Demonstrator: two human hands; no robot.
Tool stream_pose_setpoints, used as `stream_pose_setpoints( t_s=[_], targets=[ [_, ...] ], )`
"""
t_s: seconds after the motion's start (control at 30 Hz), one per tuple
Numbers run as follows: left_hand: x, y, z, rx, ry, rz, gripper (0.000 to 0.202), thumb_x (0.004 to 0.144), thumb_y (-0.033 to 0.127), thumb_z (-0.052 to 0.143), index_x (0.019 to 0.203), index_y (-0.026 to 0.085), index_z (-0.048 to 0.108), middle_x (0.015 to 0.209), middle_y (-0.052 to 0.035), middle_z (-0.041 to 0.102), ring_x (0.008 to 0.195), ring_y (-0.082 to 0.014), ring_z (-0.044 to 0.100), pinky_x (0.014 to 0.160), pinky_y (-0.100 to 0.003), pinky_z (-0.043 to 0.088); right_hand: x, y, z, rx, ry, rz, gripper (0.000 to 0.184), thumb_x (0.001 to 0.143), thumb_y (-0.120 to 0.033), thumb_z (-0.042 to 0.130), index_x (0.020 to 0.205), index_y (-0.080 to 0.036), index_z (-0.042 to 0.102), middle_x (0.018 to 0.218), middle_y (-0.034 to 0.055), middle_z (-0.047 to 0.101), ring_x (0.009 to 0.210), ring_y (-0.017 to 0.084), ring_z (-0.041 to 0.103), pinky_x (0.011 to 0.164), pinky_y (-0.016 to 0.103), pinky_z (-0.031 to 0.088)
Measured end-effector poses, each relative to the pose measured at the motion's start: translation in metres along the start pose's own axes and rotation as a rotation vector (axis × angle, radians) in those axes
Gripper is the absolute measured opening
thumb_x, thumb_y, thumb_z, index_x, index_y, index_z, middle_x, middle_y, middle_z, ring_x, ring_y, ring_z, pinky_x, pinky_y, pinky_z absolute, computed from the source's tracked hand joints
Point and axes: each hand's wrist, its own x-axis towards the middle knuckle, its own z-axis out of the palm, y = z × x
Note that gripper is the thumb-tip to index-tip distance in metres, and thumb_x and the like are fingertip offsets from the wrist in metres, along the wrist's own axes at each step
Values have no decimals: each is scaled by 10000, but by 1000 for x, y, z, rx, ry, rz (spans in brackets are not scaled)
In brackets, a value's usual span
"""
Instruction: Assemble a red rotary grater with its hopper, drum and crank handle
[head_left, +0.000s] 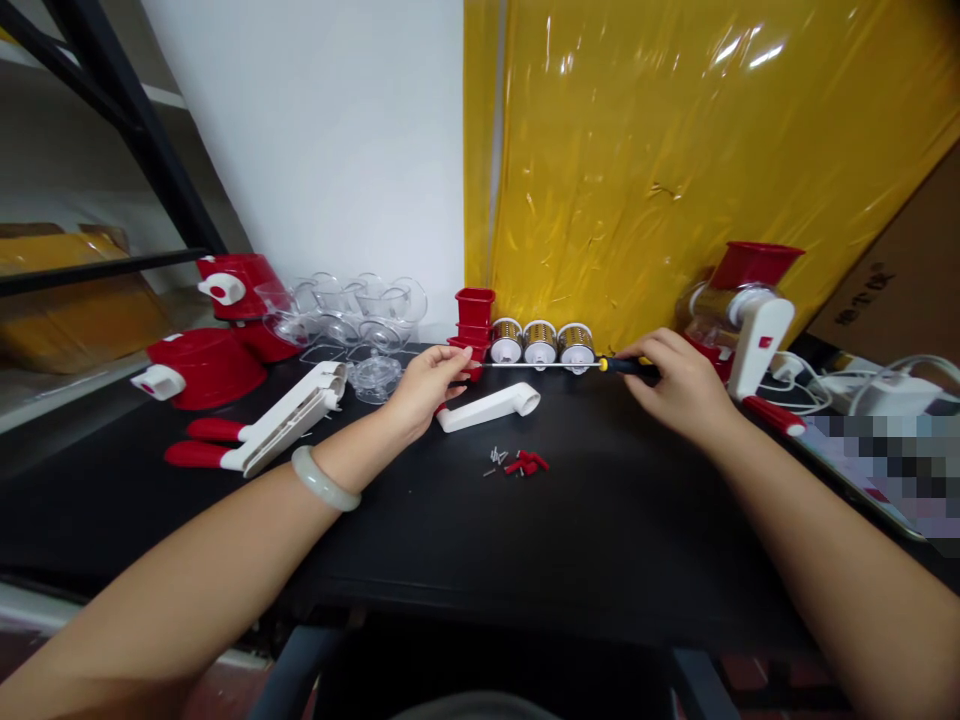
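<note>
Hands reach forward over the black counter [600,540], the left wrist wearing a pale green stone bangle [325,480]. Nearest on the counter lies a small heap of silver screws and red plastic plugs [517,462], and just beyond it a white plastic crank handle [489,407]. Above the crank, the left hand [427,385] pinches the tip of a long steel-shafted screwdriver [540,365], while the right hand [679,385] is wrapped closed around its black-and-yellow grip. The tool is held level between them. Behind it stand three round metal grater drums [540,343] beside stacked red plastic cups [474,318]. Clear plastic bowls [352,305] sit farther left.
</note>
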Motion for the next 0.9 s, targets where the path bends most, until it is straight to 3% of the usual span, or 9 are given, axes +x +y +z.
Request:
stream_pose_setpoints(
  t_s=[0.17,0.27,0.4,0.57,0.73,0.9],
  targets=[
    [4,-6,-5,371,20,280,177,798,306,666,884,171,590,875,-46,682,836,-158,640,783,-306,486,0,6,-2,-29,14,1,179,788,-164,587,946,-223,644,926,71,620,886,234,620,735,362,514],
    [2,-11,-10,652,-111,446,269,787,338,687,989,186,598,1005,-82,703,969,-207,658,885,-361,483,-1,13,-2,-57,20,28,166,776,-179,597,930,-224,639,910,70,615,867,235,618,720,360,507],
    [-6,-14,-11,865,-308,476,415,764,371,709,1140,225,616,1180,-109,689,1081,-266,650,923,-394,476,-3,18,1,-109,11,66,152,762,-191,603,909,-217,631,891,65,612,844,232,620,697,353,498],
    [-10,-11,-9,914,-343,440,457,708,215,709,1157,271,648,1035,-60,748,1000,-278,678,907,-385,467,-3,20,4,-126,11,79,144,756,-201,601,898,-219,625,881,62,621,848,236,626,670,345,487],
    [-5,-13,-13,858,-271,463,456,705,209,692,1152,279,642,919,-30,738,874,-244,682,819,-345,491,-3,20,3,-128,40,111,120,774,-238,607,893,-225,613,870,58,626,826,232,631,657,338,485],
    [3,-11,-15,795,2,535,386,715,239,680,1098,218,640,955,-56,651,832,-219,643,818,-353,504,-4,23,3,-115,133,105,181,801,-265,602,977,-220,606,908,72,643,839,241,641,690,354,505]
  ],
)
